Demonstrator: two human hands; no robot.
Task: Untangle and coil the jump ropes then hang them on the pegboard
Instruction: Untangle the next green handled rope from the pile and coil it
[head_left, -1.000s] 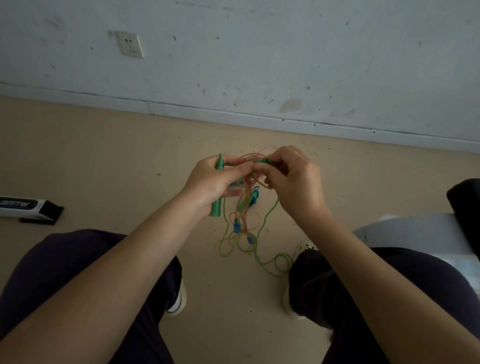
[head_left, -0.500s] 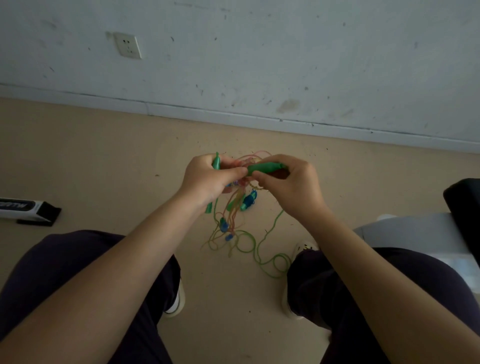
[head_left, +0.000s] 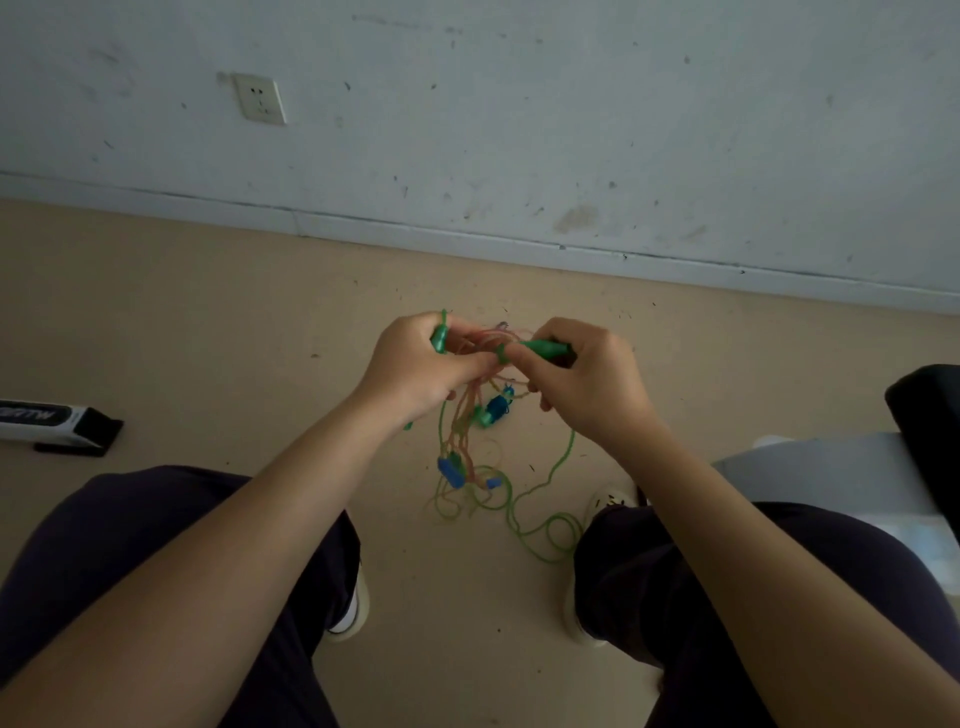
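A tangle of thin jump ropes (head_left: 467, 441), green and orange-pink, hangs between my knees, its lower loops lying on the floor. My left hand (head_left: 415, 369) grips one green handle (head_left: 439, 338) that stands nearly upright. In my right hand (head_left: 587, 379) lies the other green handle (head_left: 543, 347), roughly level, its tip pointing left. Blue handles (head_left: 496, 408) dangle in the tangle below my hands, another blue one (head_left: 451, 472) lower down. A green rope loop (head_left: 550, 535) rests by my right shoe. No pegboard is in view.
Beige floor (head_left: 208, 322) runs to a scuffed white wall with a socket (head_left: 258, 98). A black and white box (head_left: 52, 423) lies at the left. A grey seat and a black object (head_left: 924, 441) are at the right. My legs frame the ropes.
The right hand has drawn its green handle out to the right until it lies level. The left hand lifted its handle slightly. The tangle rose and shifted.
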